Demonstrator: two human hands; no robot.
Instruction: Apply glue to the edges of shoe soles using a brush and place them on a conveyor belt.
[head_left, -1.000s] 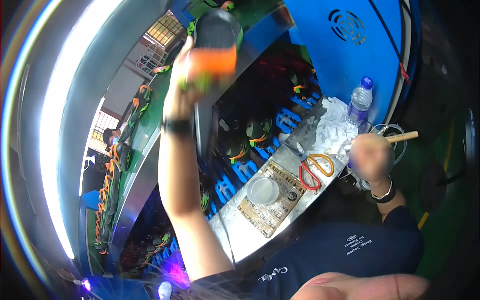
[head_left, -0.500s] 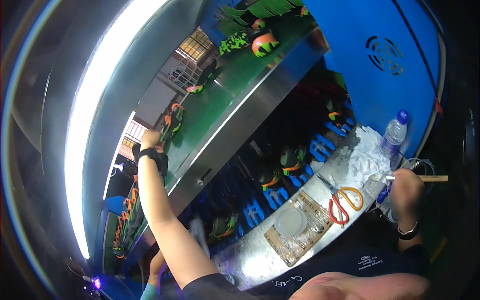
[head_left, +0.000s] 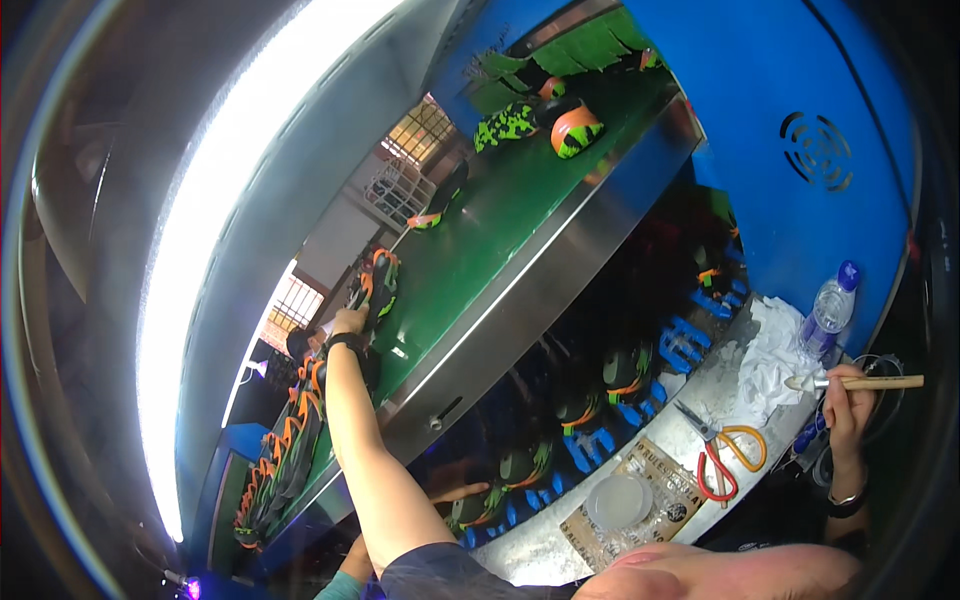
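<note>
My left arm stretches over the green conveyor belt (head_left: 490, 265). At its end my left hand (head_left: 348, 320), its fingers closed, is at the near end of a black, orange and green shoe (head_left: 379, 280); the fingertips are partly hidden. Off to the right, my right hand (head_left: 848, 408) grips a brush (head_left: 885, 382) by its pale wooden handle, the whitish tip pointing left above a crumpled white cloth (head_left: 772, 350). More shoes lie farther up the belt, among them an orange-toed one (head_left: 576, 130). A row of shoes (head_left: 275, 460) stands close together at the lower left.
On the metal ledge are scissors (head_left: 742, 450) with red and yellow handles, a round translucent tub (head_left: 620, 502) on cardboard (head_left: 672, 490), and a water bottle (head_left: 830, 312). Shoes on blue holders (head_left: 590, 448) stand below the belt. Another person's hand (head_left: 462, 492) reaches there.
The whole view has shifted right and down. My left hand is nearer the shoe on the belt. My right hand and the brush show more sharply. Another person's hand appears below the belt.
</note>
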